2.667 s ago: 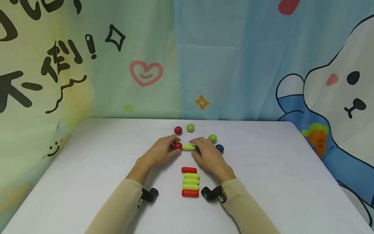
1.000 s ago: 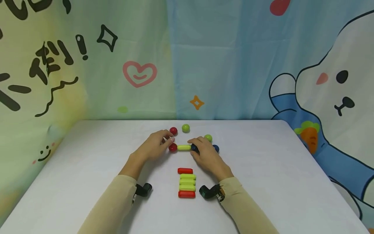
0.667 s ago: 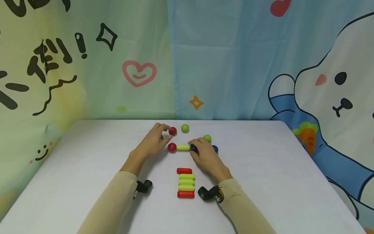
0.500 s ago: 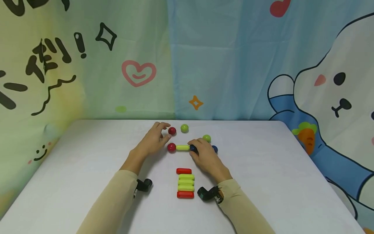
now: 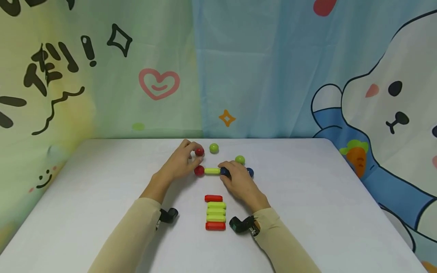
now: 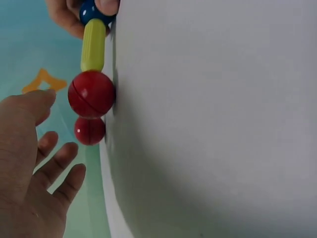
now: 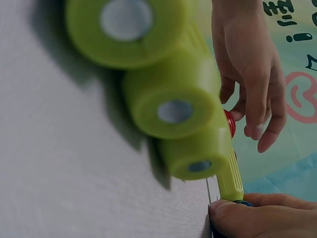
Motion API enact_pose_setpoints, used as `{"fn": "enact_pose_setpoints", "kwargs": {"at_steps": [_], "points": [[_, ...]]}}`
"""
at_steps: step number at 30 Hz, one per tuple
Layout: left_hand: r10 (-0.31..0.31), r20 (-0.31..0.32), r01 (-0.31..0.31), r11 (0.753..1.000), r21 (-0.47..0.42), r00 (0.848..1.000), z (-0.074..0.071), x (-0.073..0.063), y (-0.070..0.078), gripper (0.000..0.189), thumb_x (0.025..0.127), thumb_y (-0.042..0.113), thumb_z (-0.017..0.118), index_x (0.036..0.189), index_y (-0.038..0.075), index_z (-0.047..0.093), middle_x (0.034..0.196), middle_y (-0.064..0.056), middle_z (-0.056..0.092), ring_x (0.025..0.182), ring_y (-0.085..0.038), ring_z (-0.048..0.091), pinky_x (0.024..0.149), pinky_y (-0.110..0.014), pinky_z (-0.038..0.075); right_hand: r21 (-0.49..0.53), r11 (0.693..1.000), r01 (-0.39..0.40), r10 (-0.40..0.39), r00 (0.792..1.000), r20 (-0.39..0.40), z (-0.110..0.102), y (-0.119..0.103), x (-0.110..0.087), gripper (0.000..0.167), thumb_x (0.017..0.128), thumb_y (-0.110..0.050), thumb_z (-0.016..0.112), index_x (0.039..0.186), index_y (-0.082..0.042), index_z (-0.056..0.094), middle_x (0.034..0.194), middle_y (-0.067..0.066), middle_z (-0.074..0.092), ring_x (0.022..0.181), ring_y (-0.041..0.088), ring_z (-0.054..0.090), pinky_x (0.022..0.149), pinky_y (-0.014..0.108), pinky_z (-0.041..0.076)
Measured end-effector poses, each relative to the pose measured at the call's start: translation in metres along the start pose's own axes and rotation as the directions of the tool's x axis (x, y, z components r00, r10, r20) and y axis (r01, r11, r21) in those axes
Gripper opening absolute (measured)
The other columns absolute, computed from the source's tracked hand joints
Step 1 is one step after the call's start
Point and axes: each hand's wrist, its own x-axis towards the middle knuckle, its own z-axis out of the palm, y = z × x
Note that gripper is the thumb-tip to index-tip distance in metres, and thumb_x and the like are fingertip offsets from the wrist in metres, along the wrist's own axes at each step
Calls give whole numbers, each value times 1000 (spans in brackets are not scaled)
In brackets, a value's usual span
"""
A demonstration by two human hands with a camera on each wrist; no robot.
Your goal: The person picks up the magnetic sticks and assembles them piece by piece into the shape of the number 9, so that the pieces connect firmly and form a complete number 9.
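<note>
On the white table (image 5: 85, 189), the yellow rod (image 5: 212, 171) runs sideways between 2 balls: the near red ball (image 5: 199, 171) touches its left end and the gripped blue ball (image 5: 225, 172) its right end. The right hand (image 5: 242, 184) pinches that blue ball between thumb and fingers at the rod's right end. The left hand (image 5: 178, 161) is beyond the rod's left end, its thumb and fingers parted about the far red ball (image 5: 199, 152); whether they touch it I cannot tell. Beyond the rod is the first green ball (image 5: 214, 148); off to its right are the second green ball (image 5: 240, 159) and, partly hidden by the right hand, the other blue ball (image 5: 250, 172). Nearer the person than the rod lie 3 yellow bars (image 5: 216, 211) between 2 red bars (image 5: 215, 226).
</note>
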Motion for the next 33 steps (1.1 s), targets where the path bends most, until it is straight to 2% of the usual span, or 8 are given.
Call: {"fn": "enact_pose_setpoints", "kwargs": {"at_steps": [6, 11, 14, 22, 27, 33], "points": [[93, 10, -93, 996, 3, 996, 0, -8, 8, 30, 95, 24, 72, 120, 8, 67, 116, -13, 58, 111, -27, 62, 98, -43, 52, 10, 1000, 5, -6, 1000, 3, 0, 2, 1, 35, 100, -19, 69, 134, -17, 62, 133, 9, 64, 129, 29, 57, 113, 47, 42], [156, 36, -157, 987, 26, 987, 2, -18, 16, 28, 93, 26, 76, 115, 10, 69, 109, -8, 60, 102, -24, 62, 86, -39, 54, 13, 1000, -14, 14, 1000, 2, 0, 2, 1, 35, 100, -19, 69, 134, -17, 63, 132, 8, 64, 127, 28, 58, 112, 47, 43], [172, 76, -175, 984, 27, 982, 3, -26, 23, 28, 91, 29, 77, 113, 12, 70, 106, -5, 61, 96, -21, 60, 83, -36, 54, 16, 1000, -15, 15, 1000, 12, 0, 1, 1, 36, 100, -19, 69, 135, -17, 62, 133, 8, 64, 128, 28, 58, 112, 48, 43], [212, 212, -218, 976, 5, 954, 5, -48, 39, 33, 92, 32, 77, 119, 14, 71, 110, -2, 67, 98, -21, 61, 87, -35, 53, 18, 999, -43, 43, 999, 20, -2, -1, -2, 37, 101, -19, 67, 138, -17, 61, 137, 8, 63, 132, 30, 55, 114, 50, 40], [228, 250, -229, 973, -26, 941, 6, -55, 44, 31, 94, 28, 77, 121, 14, 72, 109, -2, 67, 99, -20, 63, 87, -35, 53, -5, 1000, -12, 12, 1000, 29, -2, -2, -1, 38, 101, -20, 67, 138, -15, 60, 136, 9, 63, 131, 32, 55, 114, 51, 41], [240, 294, -241, 970, -34, 925, 7, -63, 46, 29, 96, 27, 74, 122, 15, 71, 118, 1, 68, 111, -17, 62, 100, -37, 50, 0, 1000, -17, 17, 999, 35, -1, -3, 0, 39, 102, -20, 66, 139, -16, 59, 138, 9, 62, 133, 32, 55, 114, 51, 40]]}}
